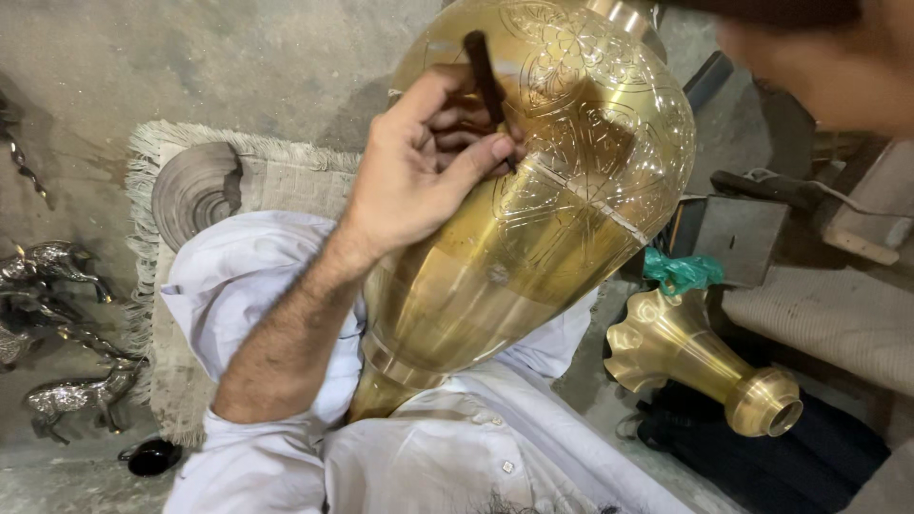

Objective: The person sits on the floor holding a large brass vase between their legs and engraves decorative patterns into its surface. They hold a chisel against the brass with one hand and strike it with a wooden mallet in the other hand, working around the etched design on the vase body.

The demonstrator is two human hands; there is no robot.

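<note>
A large brass vase with engraved floral patterns lies tilted across my lap, its narrow foot toward me. My left hand rests on its upper body and pinches a thin dark engraving tool between thumb and fingers, the tip touching the engraved band. At the top right corner my right hand is a close blur with a dark shape above it; whether it grips anything cannot be made out. White sleeves and clothing cover my arm and lap.
A brass flared neck piece lies on dark cloth at the right, beside a green bag and a dark metal block. Silver horse figurines stand at the left. A fringed mat holds a round metal disc. A small black cup sits near the mat.
</note>
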